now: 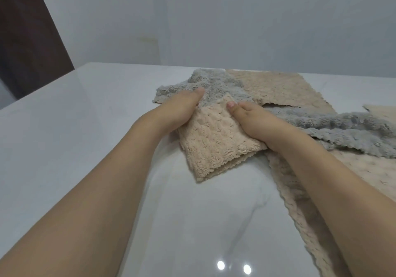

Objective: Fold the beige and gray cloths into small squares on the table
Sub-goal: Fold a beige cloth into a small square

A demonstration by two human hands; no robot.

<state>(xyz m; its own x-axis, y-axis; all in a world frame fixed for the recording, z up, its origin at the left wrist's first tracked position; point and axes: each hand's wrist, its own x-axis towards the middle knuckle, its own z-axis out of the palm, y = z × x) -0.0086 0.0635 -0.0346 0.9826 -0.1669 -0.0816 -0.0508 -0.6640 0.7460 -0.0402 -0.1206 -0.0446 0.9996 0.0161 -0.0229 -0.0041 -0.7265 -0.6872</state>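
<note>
A folded beige cloth lies as a thick small rectangle on the white table, held between both hands. My left hand grips its left edge, fingers tucked under and thumb pointing forward. My right hand grips its right edge with the thumb on top. Behind it lies a crumpled gray cloth. A second gray cloth stretches to the right, over a flat beige cloth.
Another beige cloth runs under my right forearm toward the near right edge. A further beige corner shows at the far right. A pale wall stands behind the table, and a dark door is at the left.
</note>
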